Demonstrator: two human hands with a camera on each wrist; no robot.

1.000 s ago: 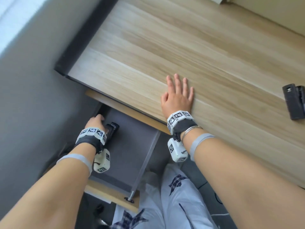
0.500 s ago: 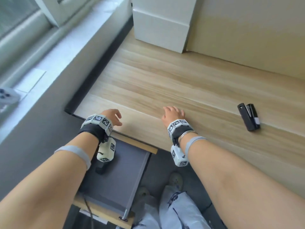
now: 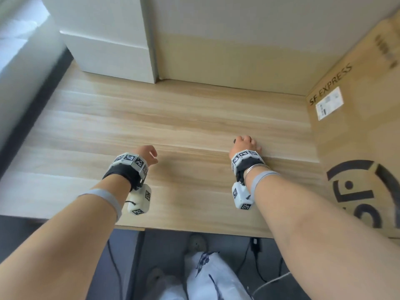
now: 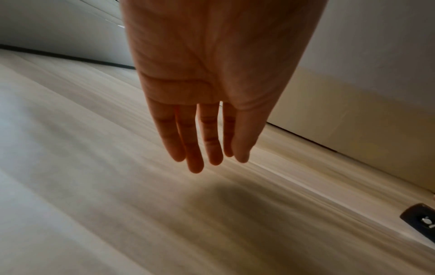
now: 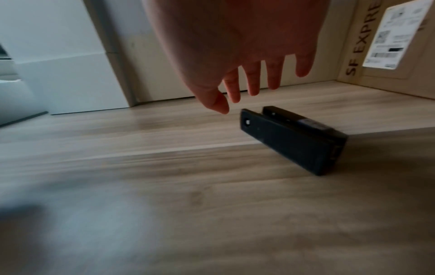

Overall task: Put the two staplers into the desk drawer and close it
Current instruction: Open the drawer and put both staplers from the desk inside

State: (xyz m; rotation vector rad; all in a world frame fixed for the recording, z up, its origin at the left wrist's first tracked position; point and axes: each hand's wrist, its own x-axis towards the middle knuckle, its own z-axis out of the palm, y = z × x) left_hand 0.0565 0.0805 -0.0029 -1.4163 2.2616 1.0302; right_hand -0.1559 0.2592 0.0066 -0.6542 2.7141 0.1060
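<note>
A black stapler [image 5: 292, 139] lies on the wooden desk [image 3: 173, 126] at the right. My right hand [image 5: 244, 96] hovers just above its near end, fingers spread and touching nothing. In the head view this right hand [image 3: 245, 145] covers the stapler except for a dark tip [image 3: 234, 141]. My left hand [image 3: 149, 155] hangs over the desk's middle left; the left wrist view shows the left hand [image 4: 207, 158] empty with fingers straight, and a corner of the stapler [image 4: 421, 219] at the far right. The drawer and the other stapler are out of sight.
A white box [image 3: 112, 50] stands at the back left against the wall. A large cardboard box [image 3: 357, 126] marked SF EXPRESS borders the desk on the right. Below the desk's front edge are my legs and cables [image 3: 255, 247].
My left hand let go of the first stapler in the drawer and rose over the desktop. My right hand moved right to above the second stapler. The view lifted off the drawer.
</note>
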